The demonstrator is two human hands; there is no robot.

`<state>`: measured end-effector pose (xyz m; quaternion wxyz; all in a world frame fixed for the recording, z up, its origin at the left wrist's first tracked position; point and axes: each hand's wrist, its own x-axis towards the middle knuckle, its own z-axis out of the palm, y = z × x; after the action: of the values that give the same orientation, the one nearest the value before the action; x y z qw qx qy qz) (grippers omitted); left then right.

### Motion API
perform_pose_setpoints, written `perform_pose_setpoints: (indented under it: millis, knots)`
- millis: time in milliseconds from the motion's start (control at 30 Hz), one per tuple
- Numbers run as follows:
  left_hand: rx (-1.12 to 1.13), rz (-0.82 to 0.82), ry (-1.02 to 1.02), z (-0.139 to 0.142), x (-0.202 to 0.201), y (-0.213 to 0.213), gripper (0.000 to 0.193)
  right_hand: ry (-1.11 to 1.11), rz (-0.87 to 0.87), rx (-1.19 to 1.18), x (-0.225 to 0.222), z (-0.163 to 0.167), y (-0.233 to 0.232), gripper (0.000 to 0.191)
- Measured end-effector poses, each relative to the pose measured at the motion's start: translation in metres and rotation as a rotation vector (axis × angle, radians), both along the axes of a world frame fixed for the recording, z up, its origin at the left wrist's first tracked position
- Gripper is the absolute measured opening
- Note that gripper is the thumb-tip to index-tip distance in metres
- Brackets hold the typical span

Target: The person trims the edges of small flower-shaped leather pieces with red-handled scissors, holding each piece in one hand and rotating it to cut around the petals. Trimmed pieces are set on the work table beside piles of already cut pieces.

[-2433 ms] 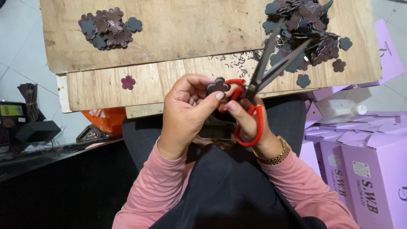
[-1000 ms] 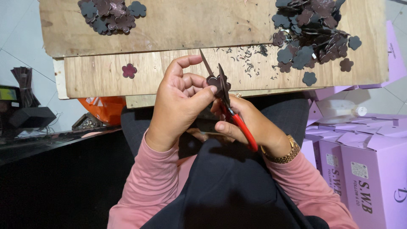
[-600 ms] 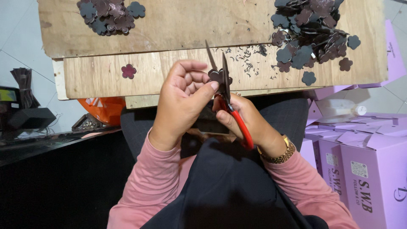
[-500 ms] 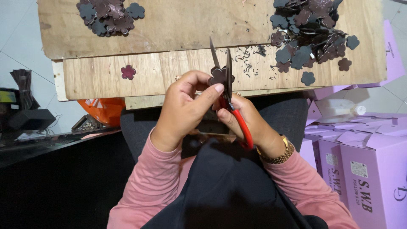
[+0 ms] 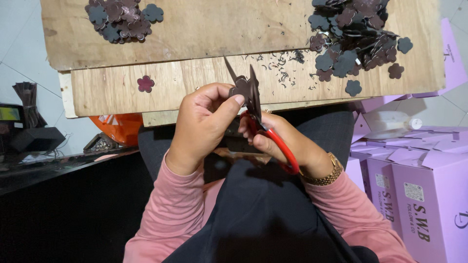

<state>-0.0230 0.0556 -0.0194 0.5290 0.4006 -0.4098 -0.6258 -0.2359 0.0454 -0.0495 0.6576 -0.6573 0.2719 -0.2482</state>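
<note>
My left hand [image 5: 202, 124] pinches a small dark flower-shaped piece [image 5: 240, 88] between thumb and fingers above my lap. My right hand [image 5: 282, 141] grips red-handled scissors [image 5: 265, 129], whose blades point up and are parted around the piece's edge. A pile of dark flower-shaped pieces [image 5: 353, 31] lies at the far right of the wooden board [image 5: 204, 34]. A smaller pile [image 5: 122, 19] lies at the far left, and one reddish flower piece [image 5: 145, 84] lies alone on the lower plank.
Small dark trimmings [image 5: 282, 68] are scattered on the plank near the scissor tips. Purple cardboard boxes [image 5: 414, 180] stand at my right. An orange object [image 5: 119, 129] sits under the board at left, beside dark devices [image 5: 34, 139] on a black surface.
The scissors have come down from the right-hand pile to the piece in my left hand. Since half a second ago the hands have barely shifted; the blades stay around the piece.
</note>
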Motion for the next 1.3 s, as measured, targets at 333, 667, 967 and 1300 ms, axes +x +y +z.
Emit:
perform_pose_setpoints:
  millis: [333, 667, 967, 1300]
  knots:
    - [-0.001, -0.033, 0.013, 0.003, 0.003, -0.001, 0.007, 0.031, -0.035, 0.054, 0.000, 0.002, 0.001, 0.059]
    - [-0.019, -0.011, -0.035, 0.004, 0.003, -0.001, 0.007, -0.001, -0.049, 0.126, 0.000, -0.003, 0.002, 0.050]
    - [-0.165, 0.092, -0.193, 0.003, -0.002, 0.000, 0.010, -0.129, -0.084, 0.026, 0.004, -0.017, 0.002, 0.061]
    - [-0.292, 0.042, -0.467, 0.004, -0.007, -0.001, 0.008, -0.470, -0.517, 0.168, 0.004, -0.015, -0.003, 0.023]
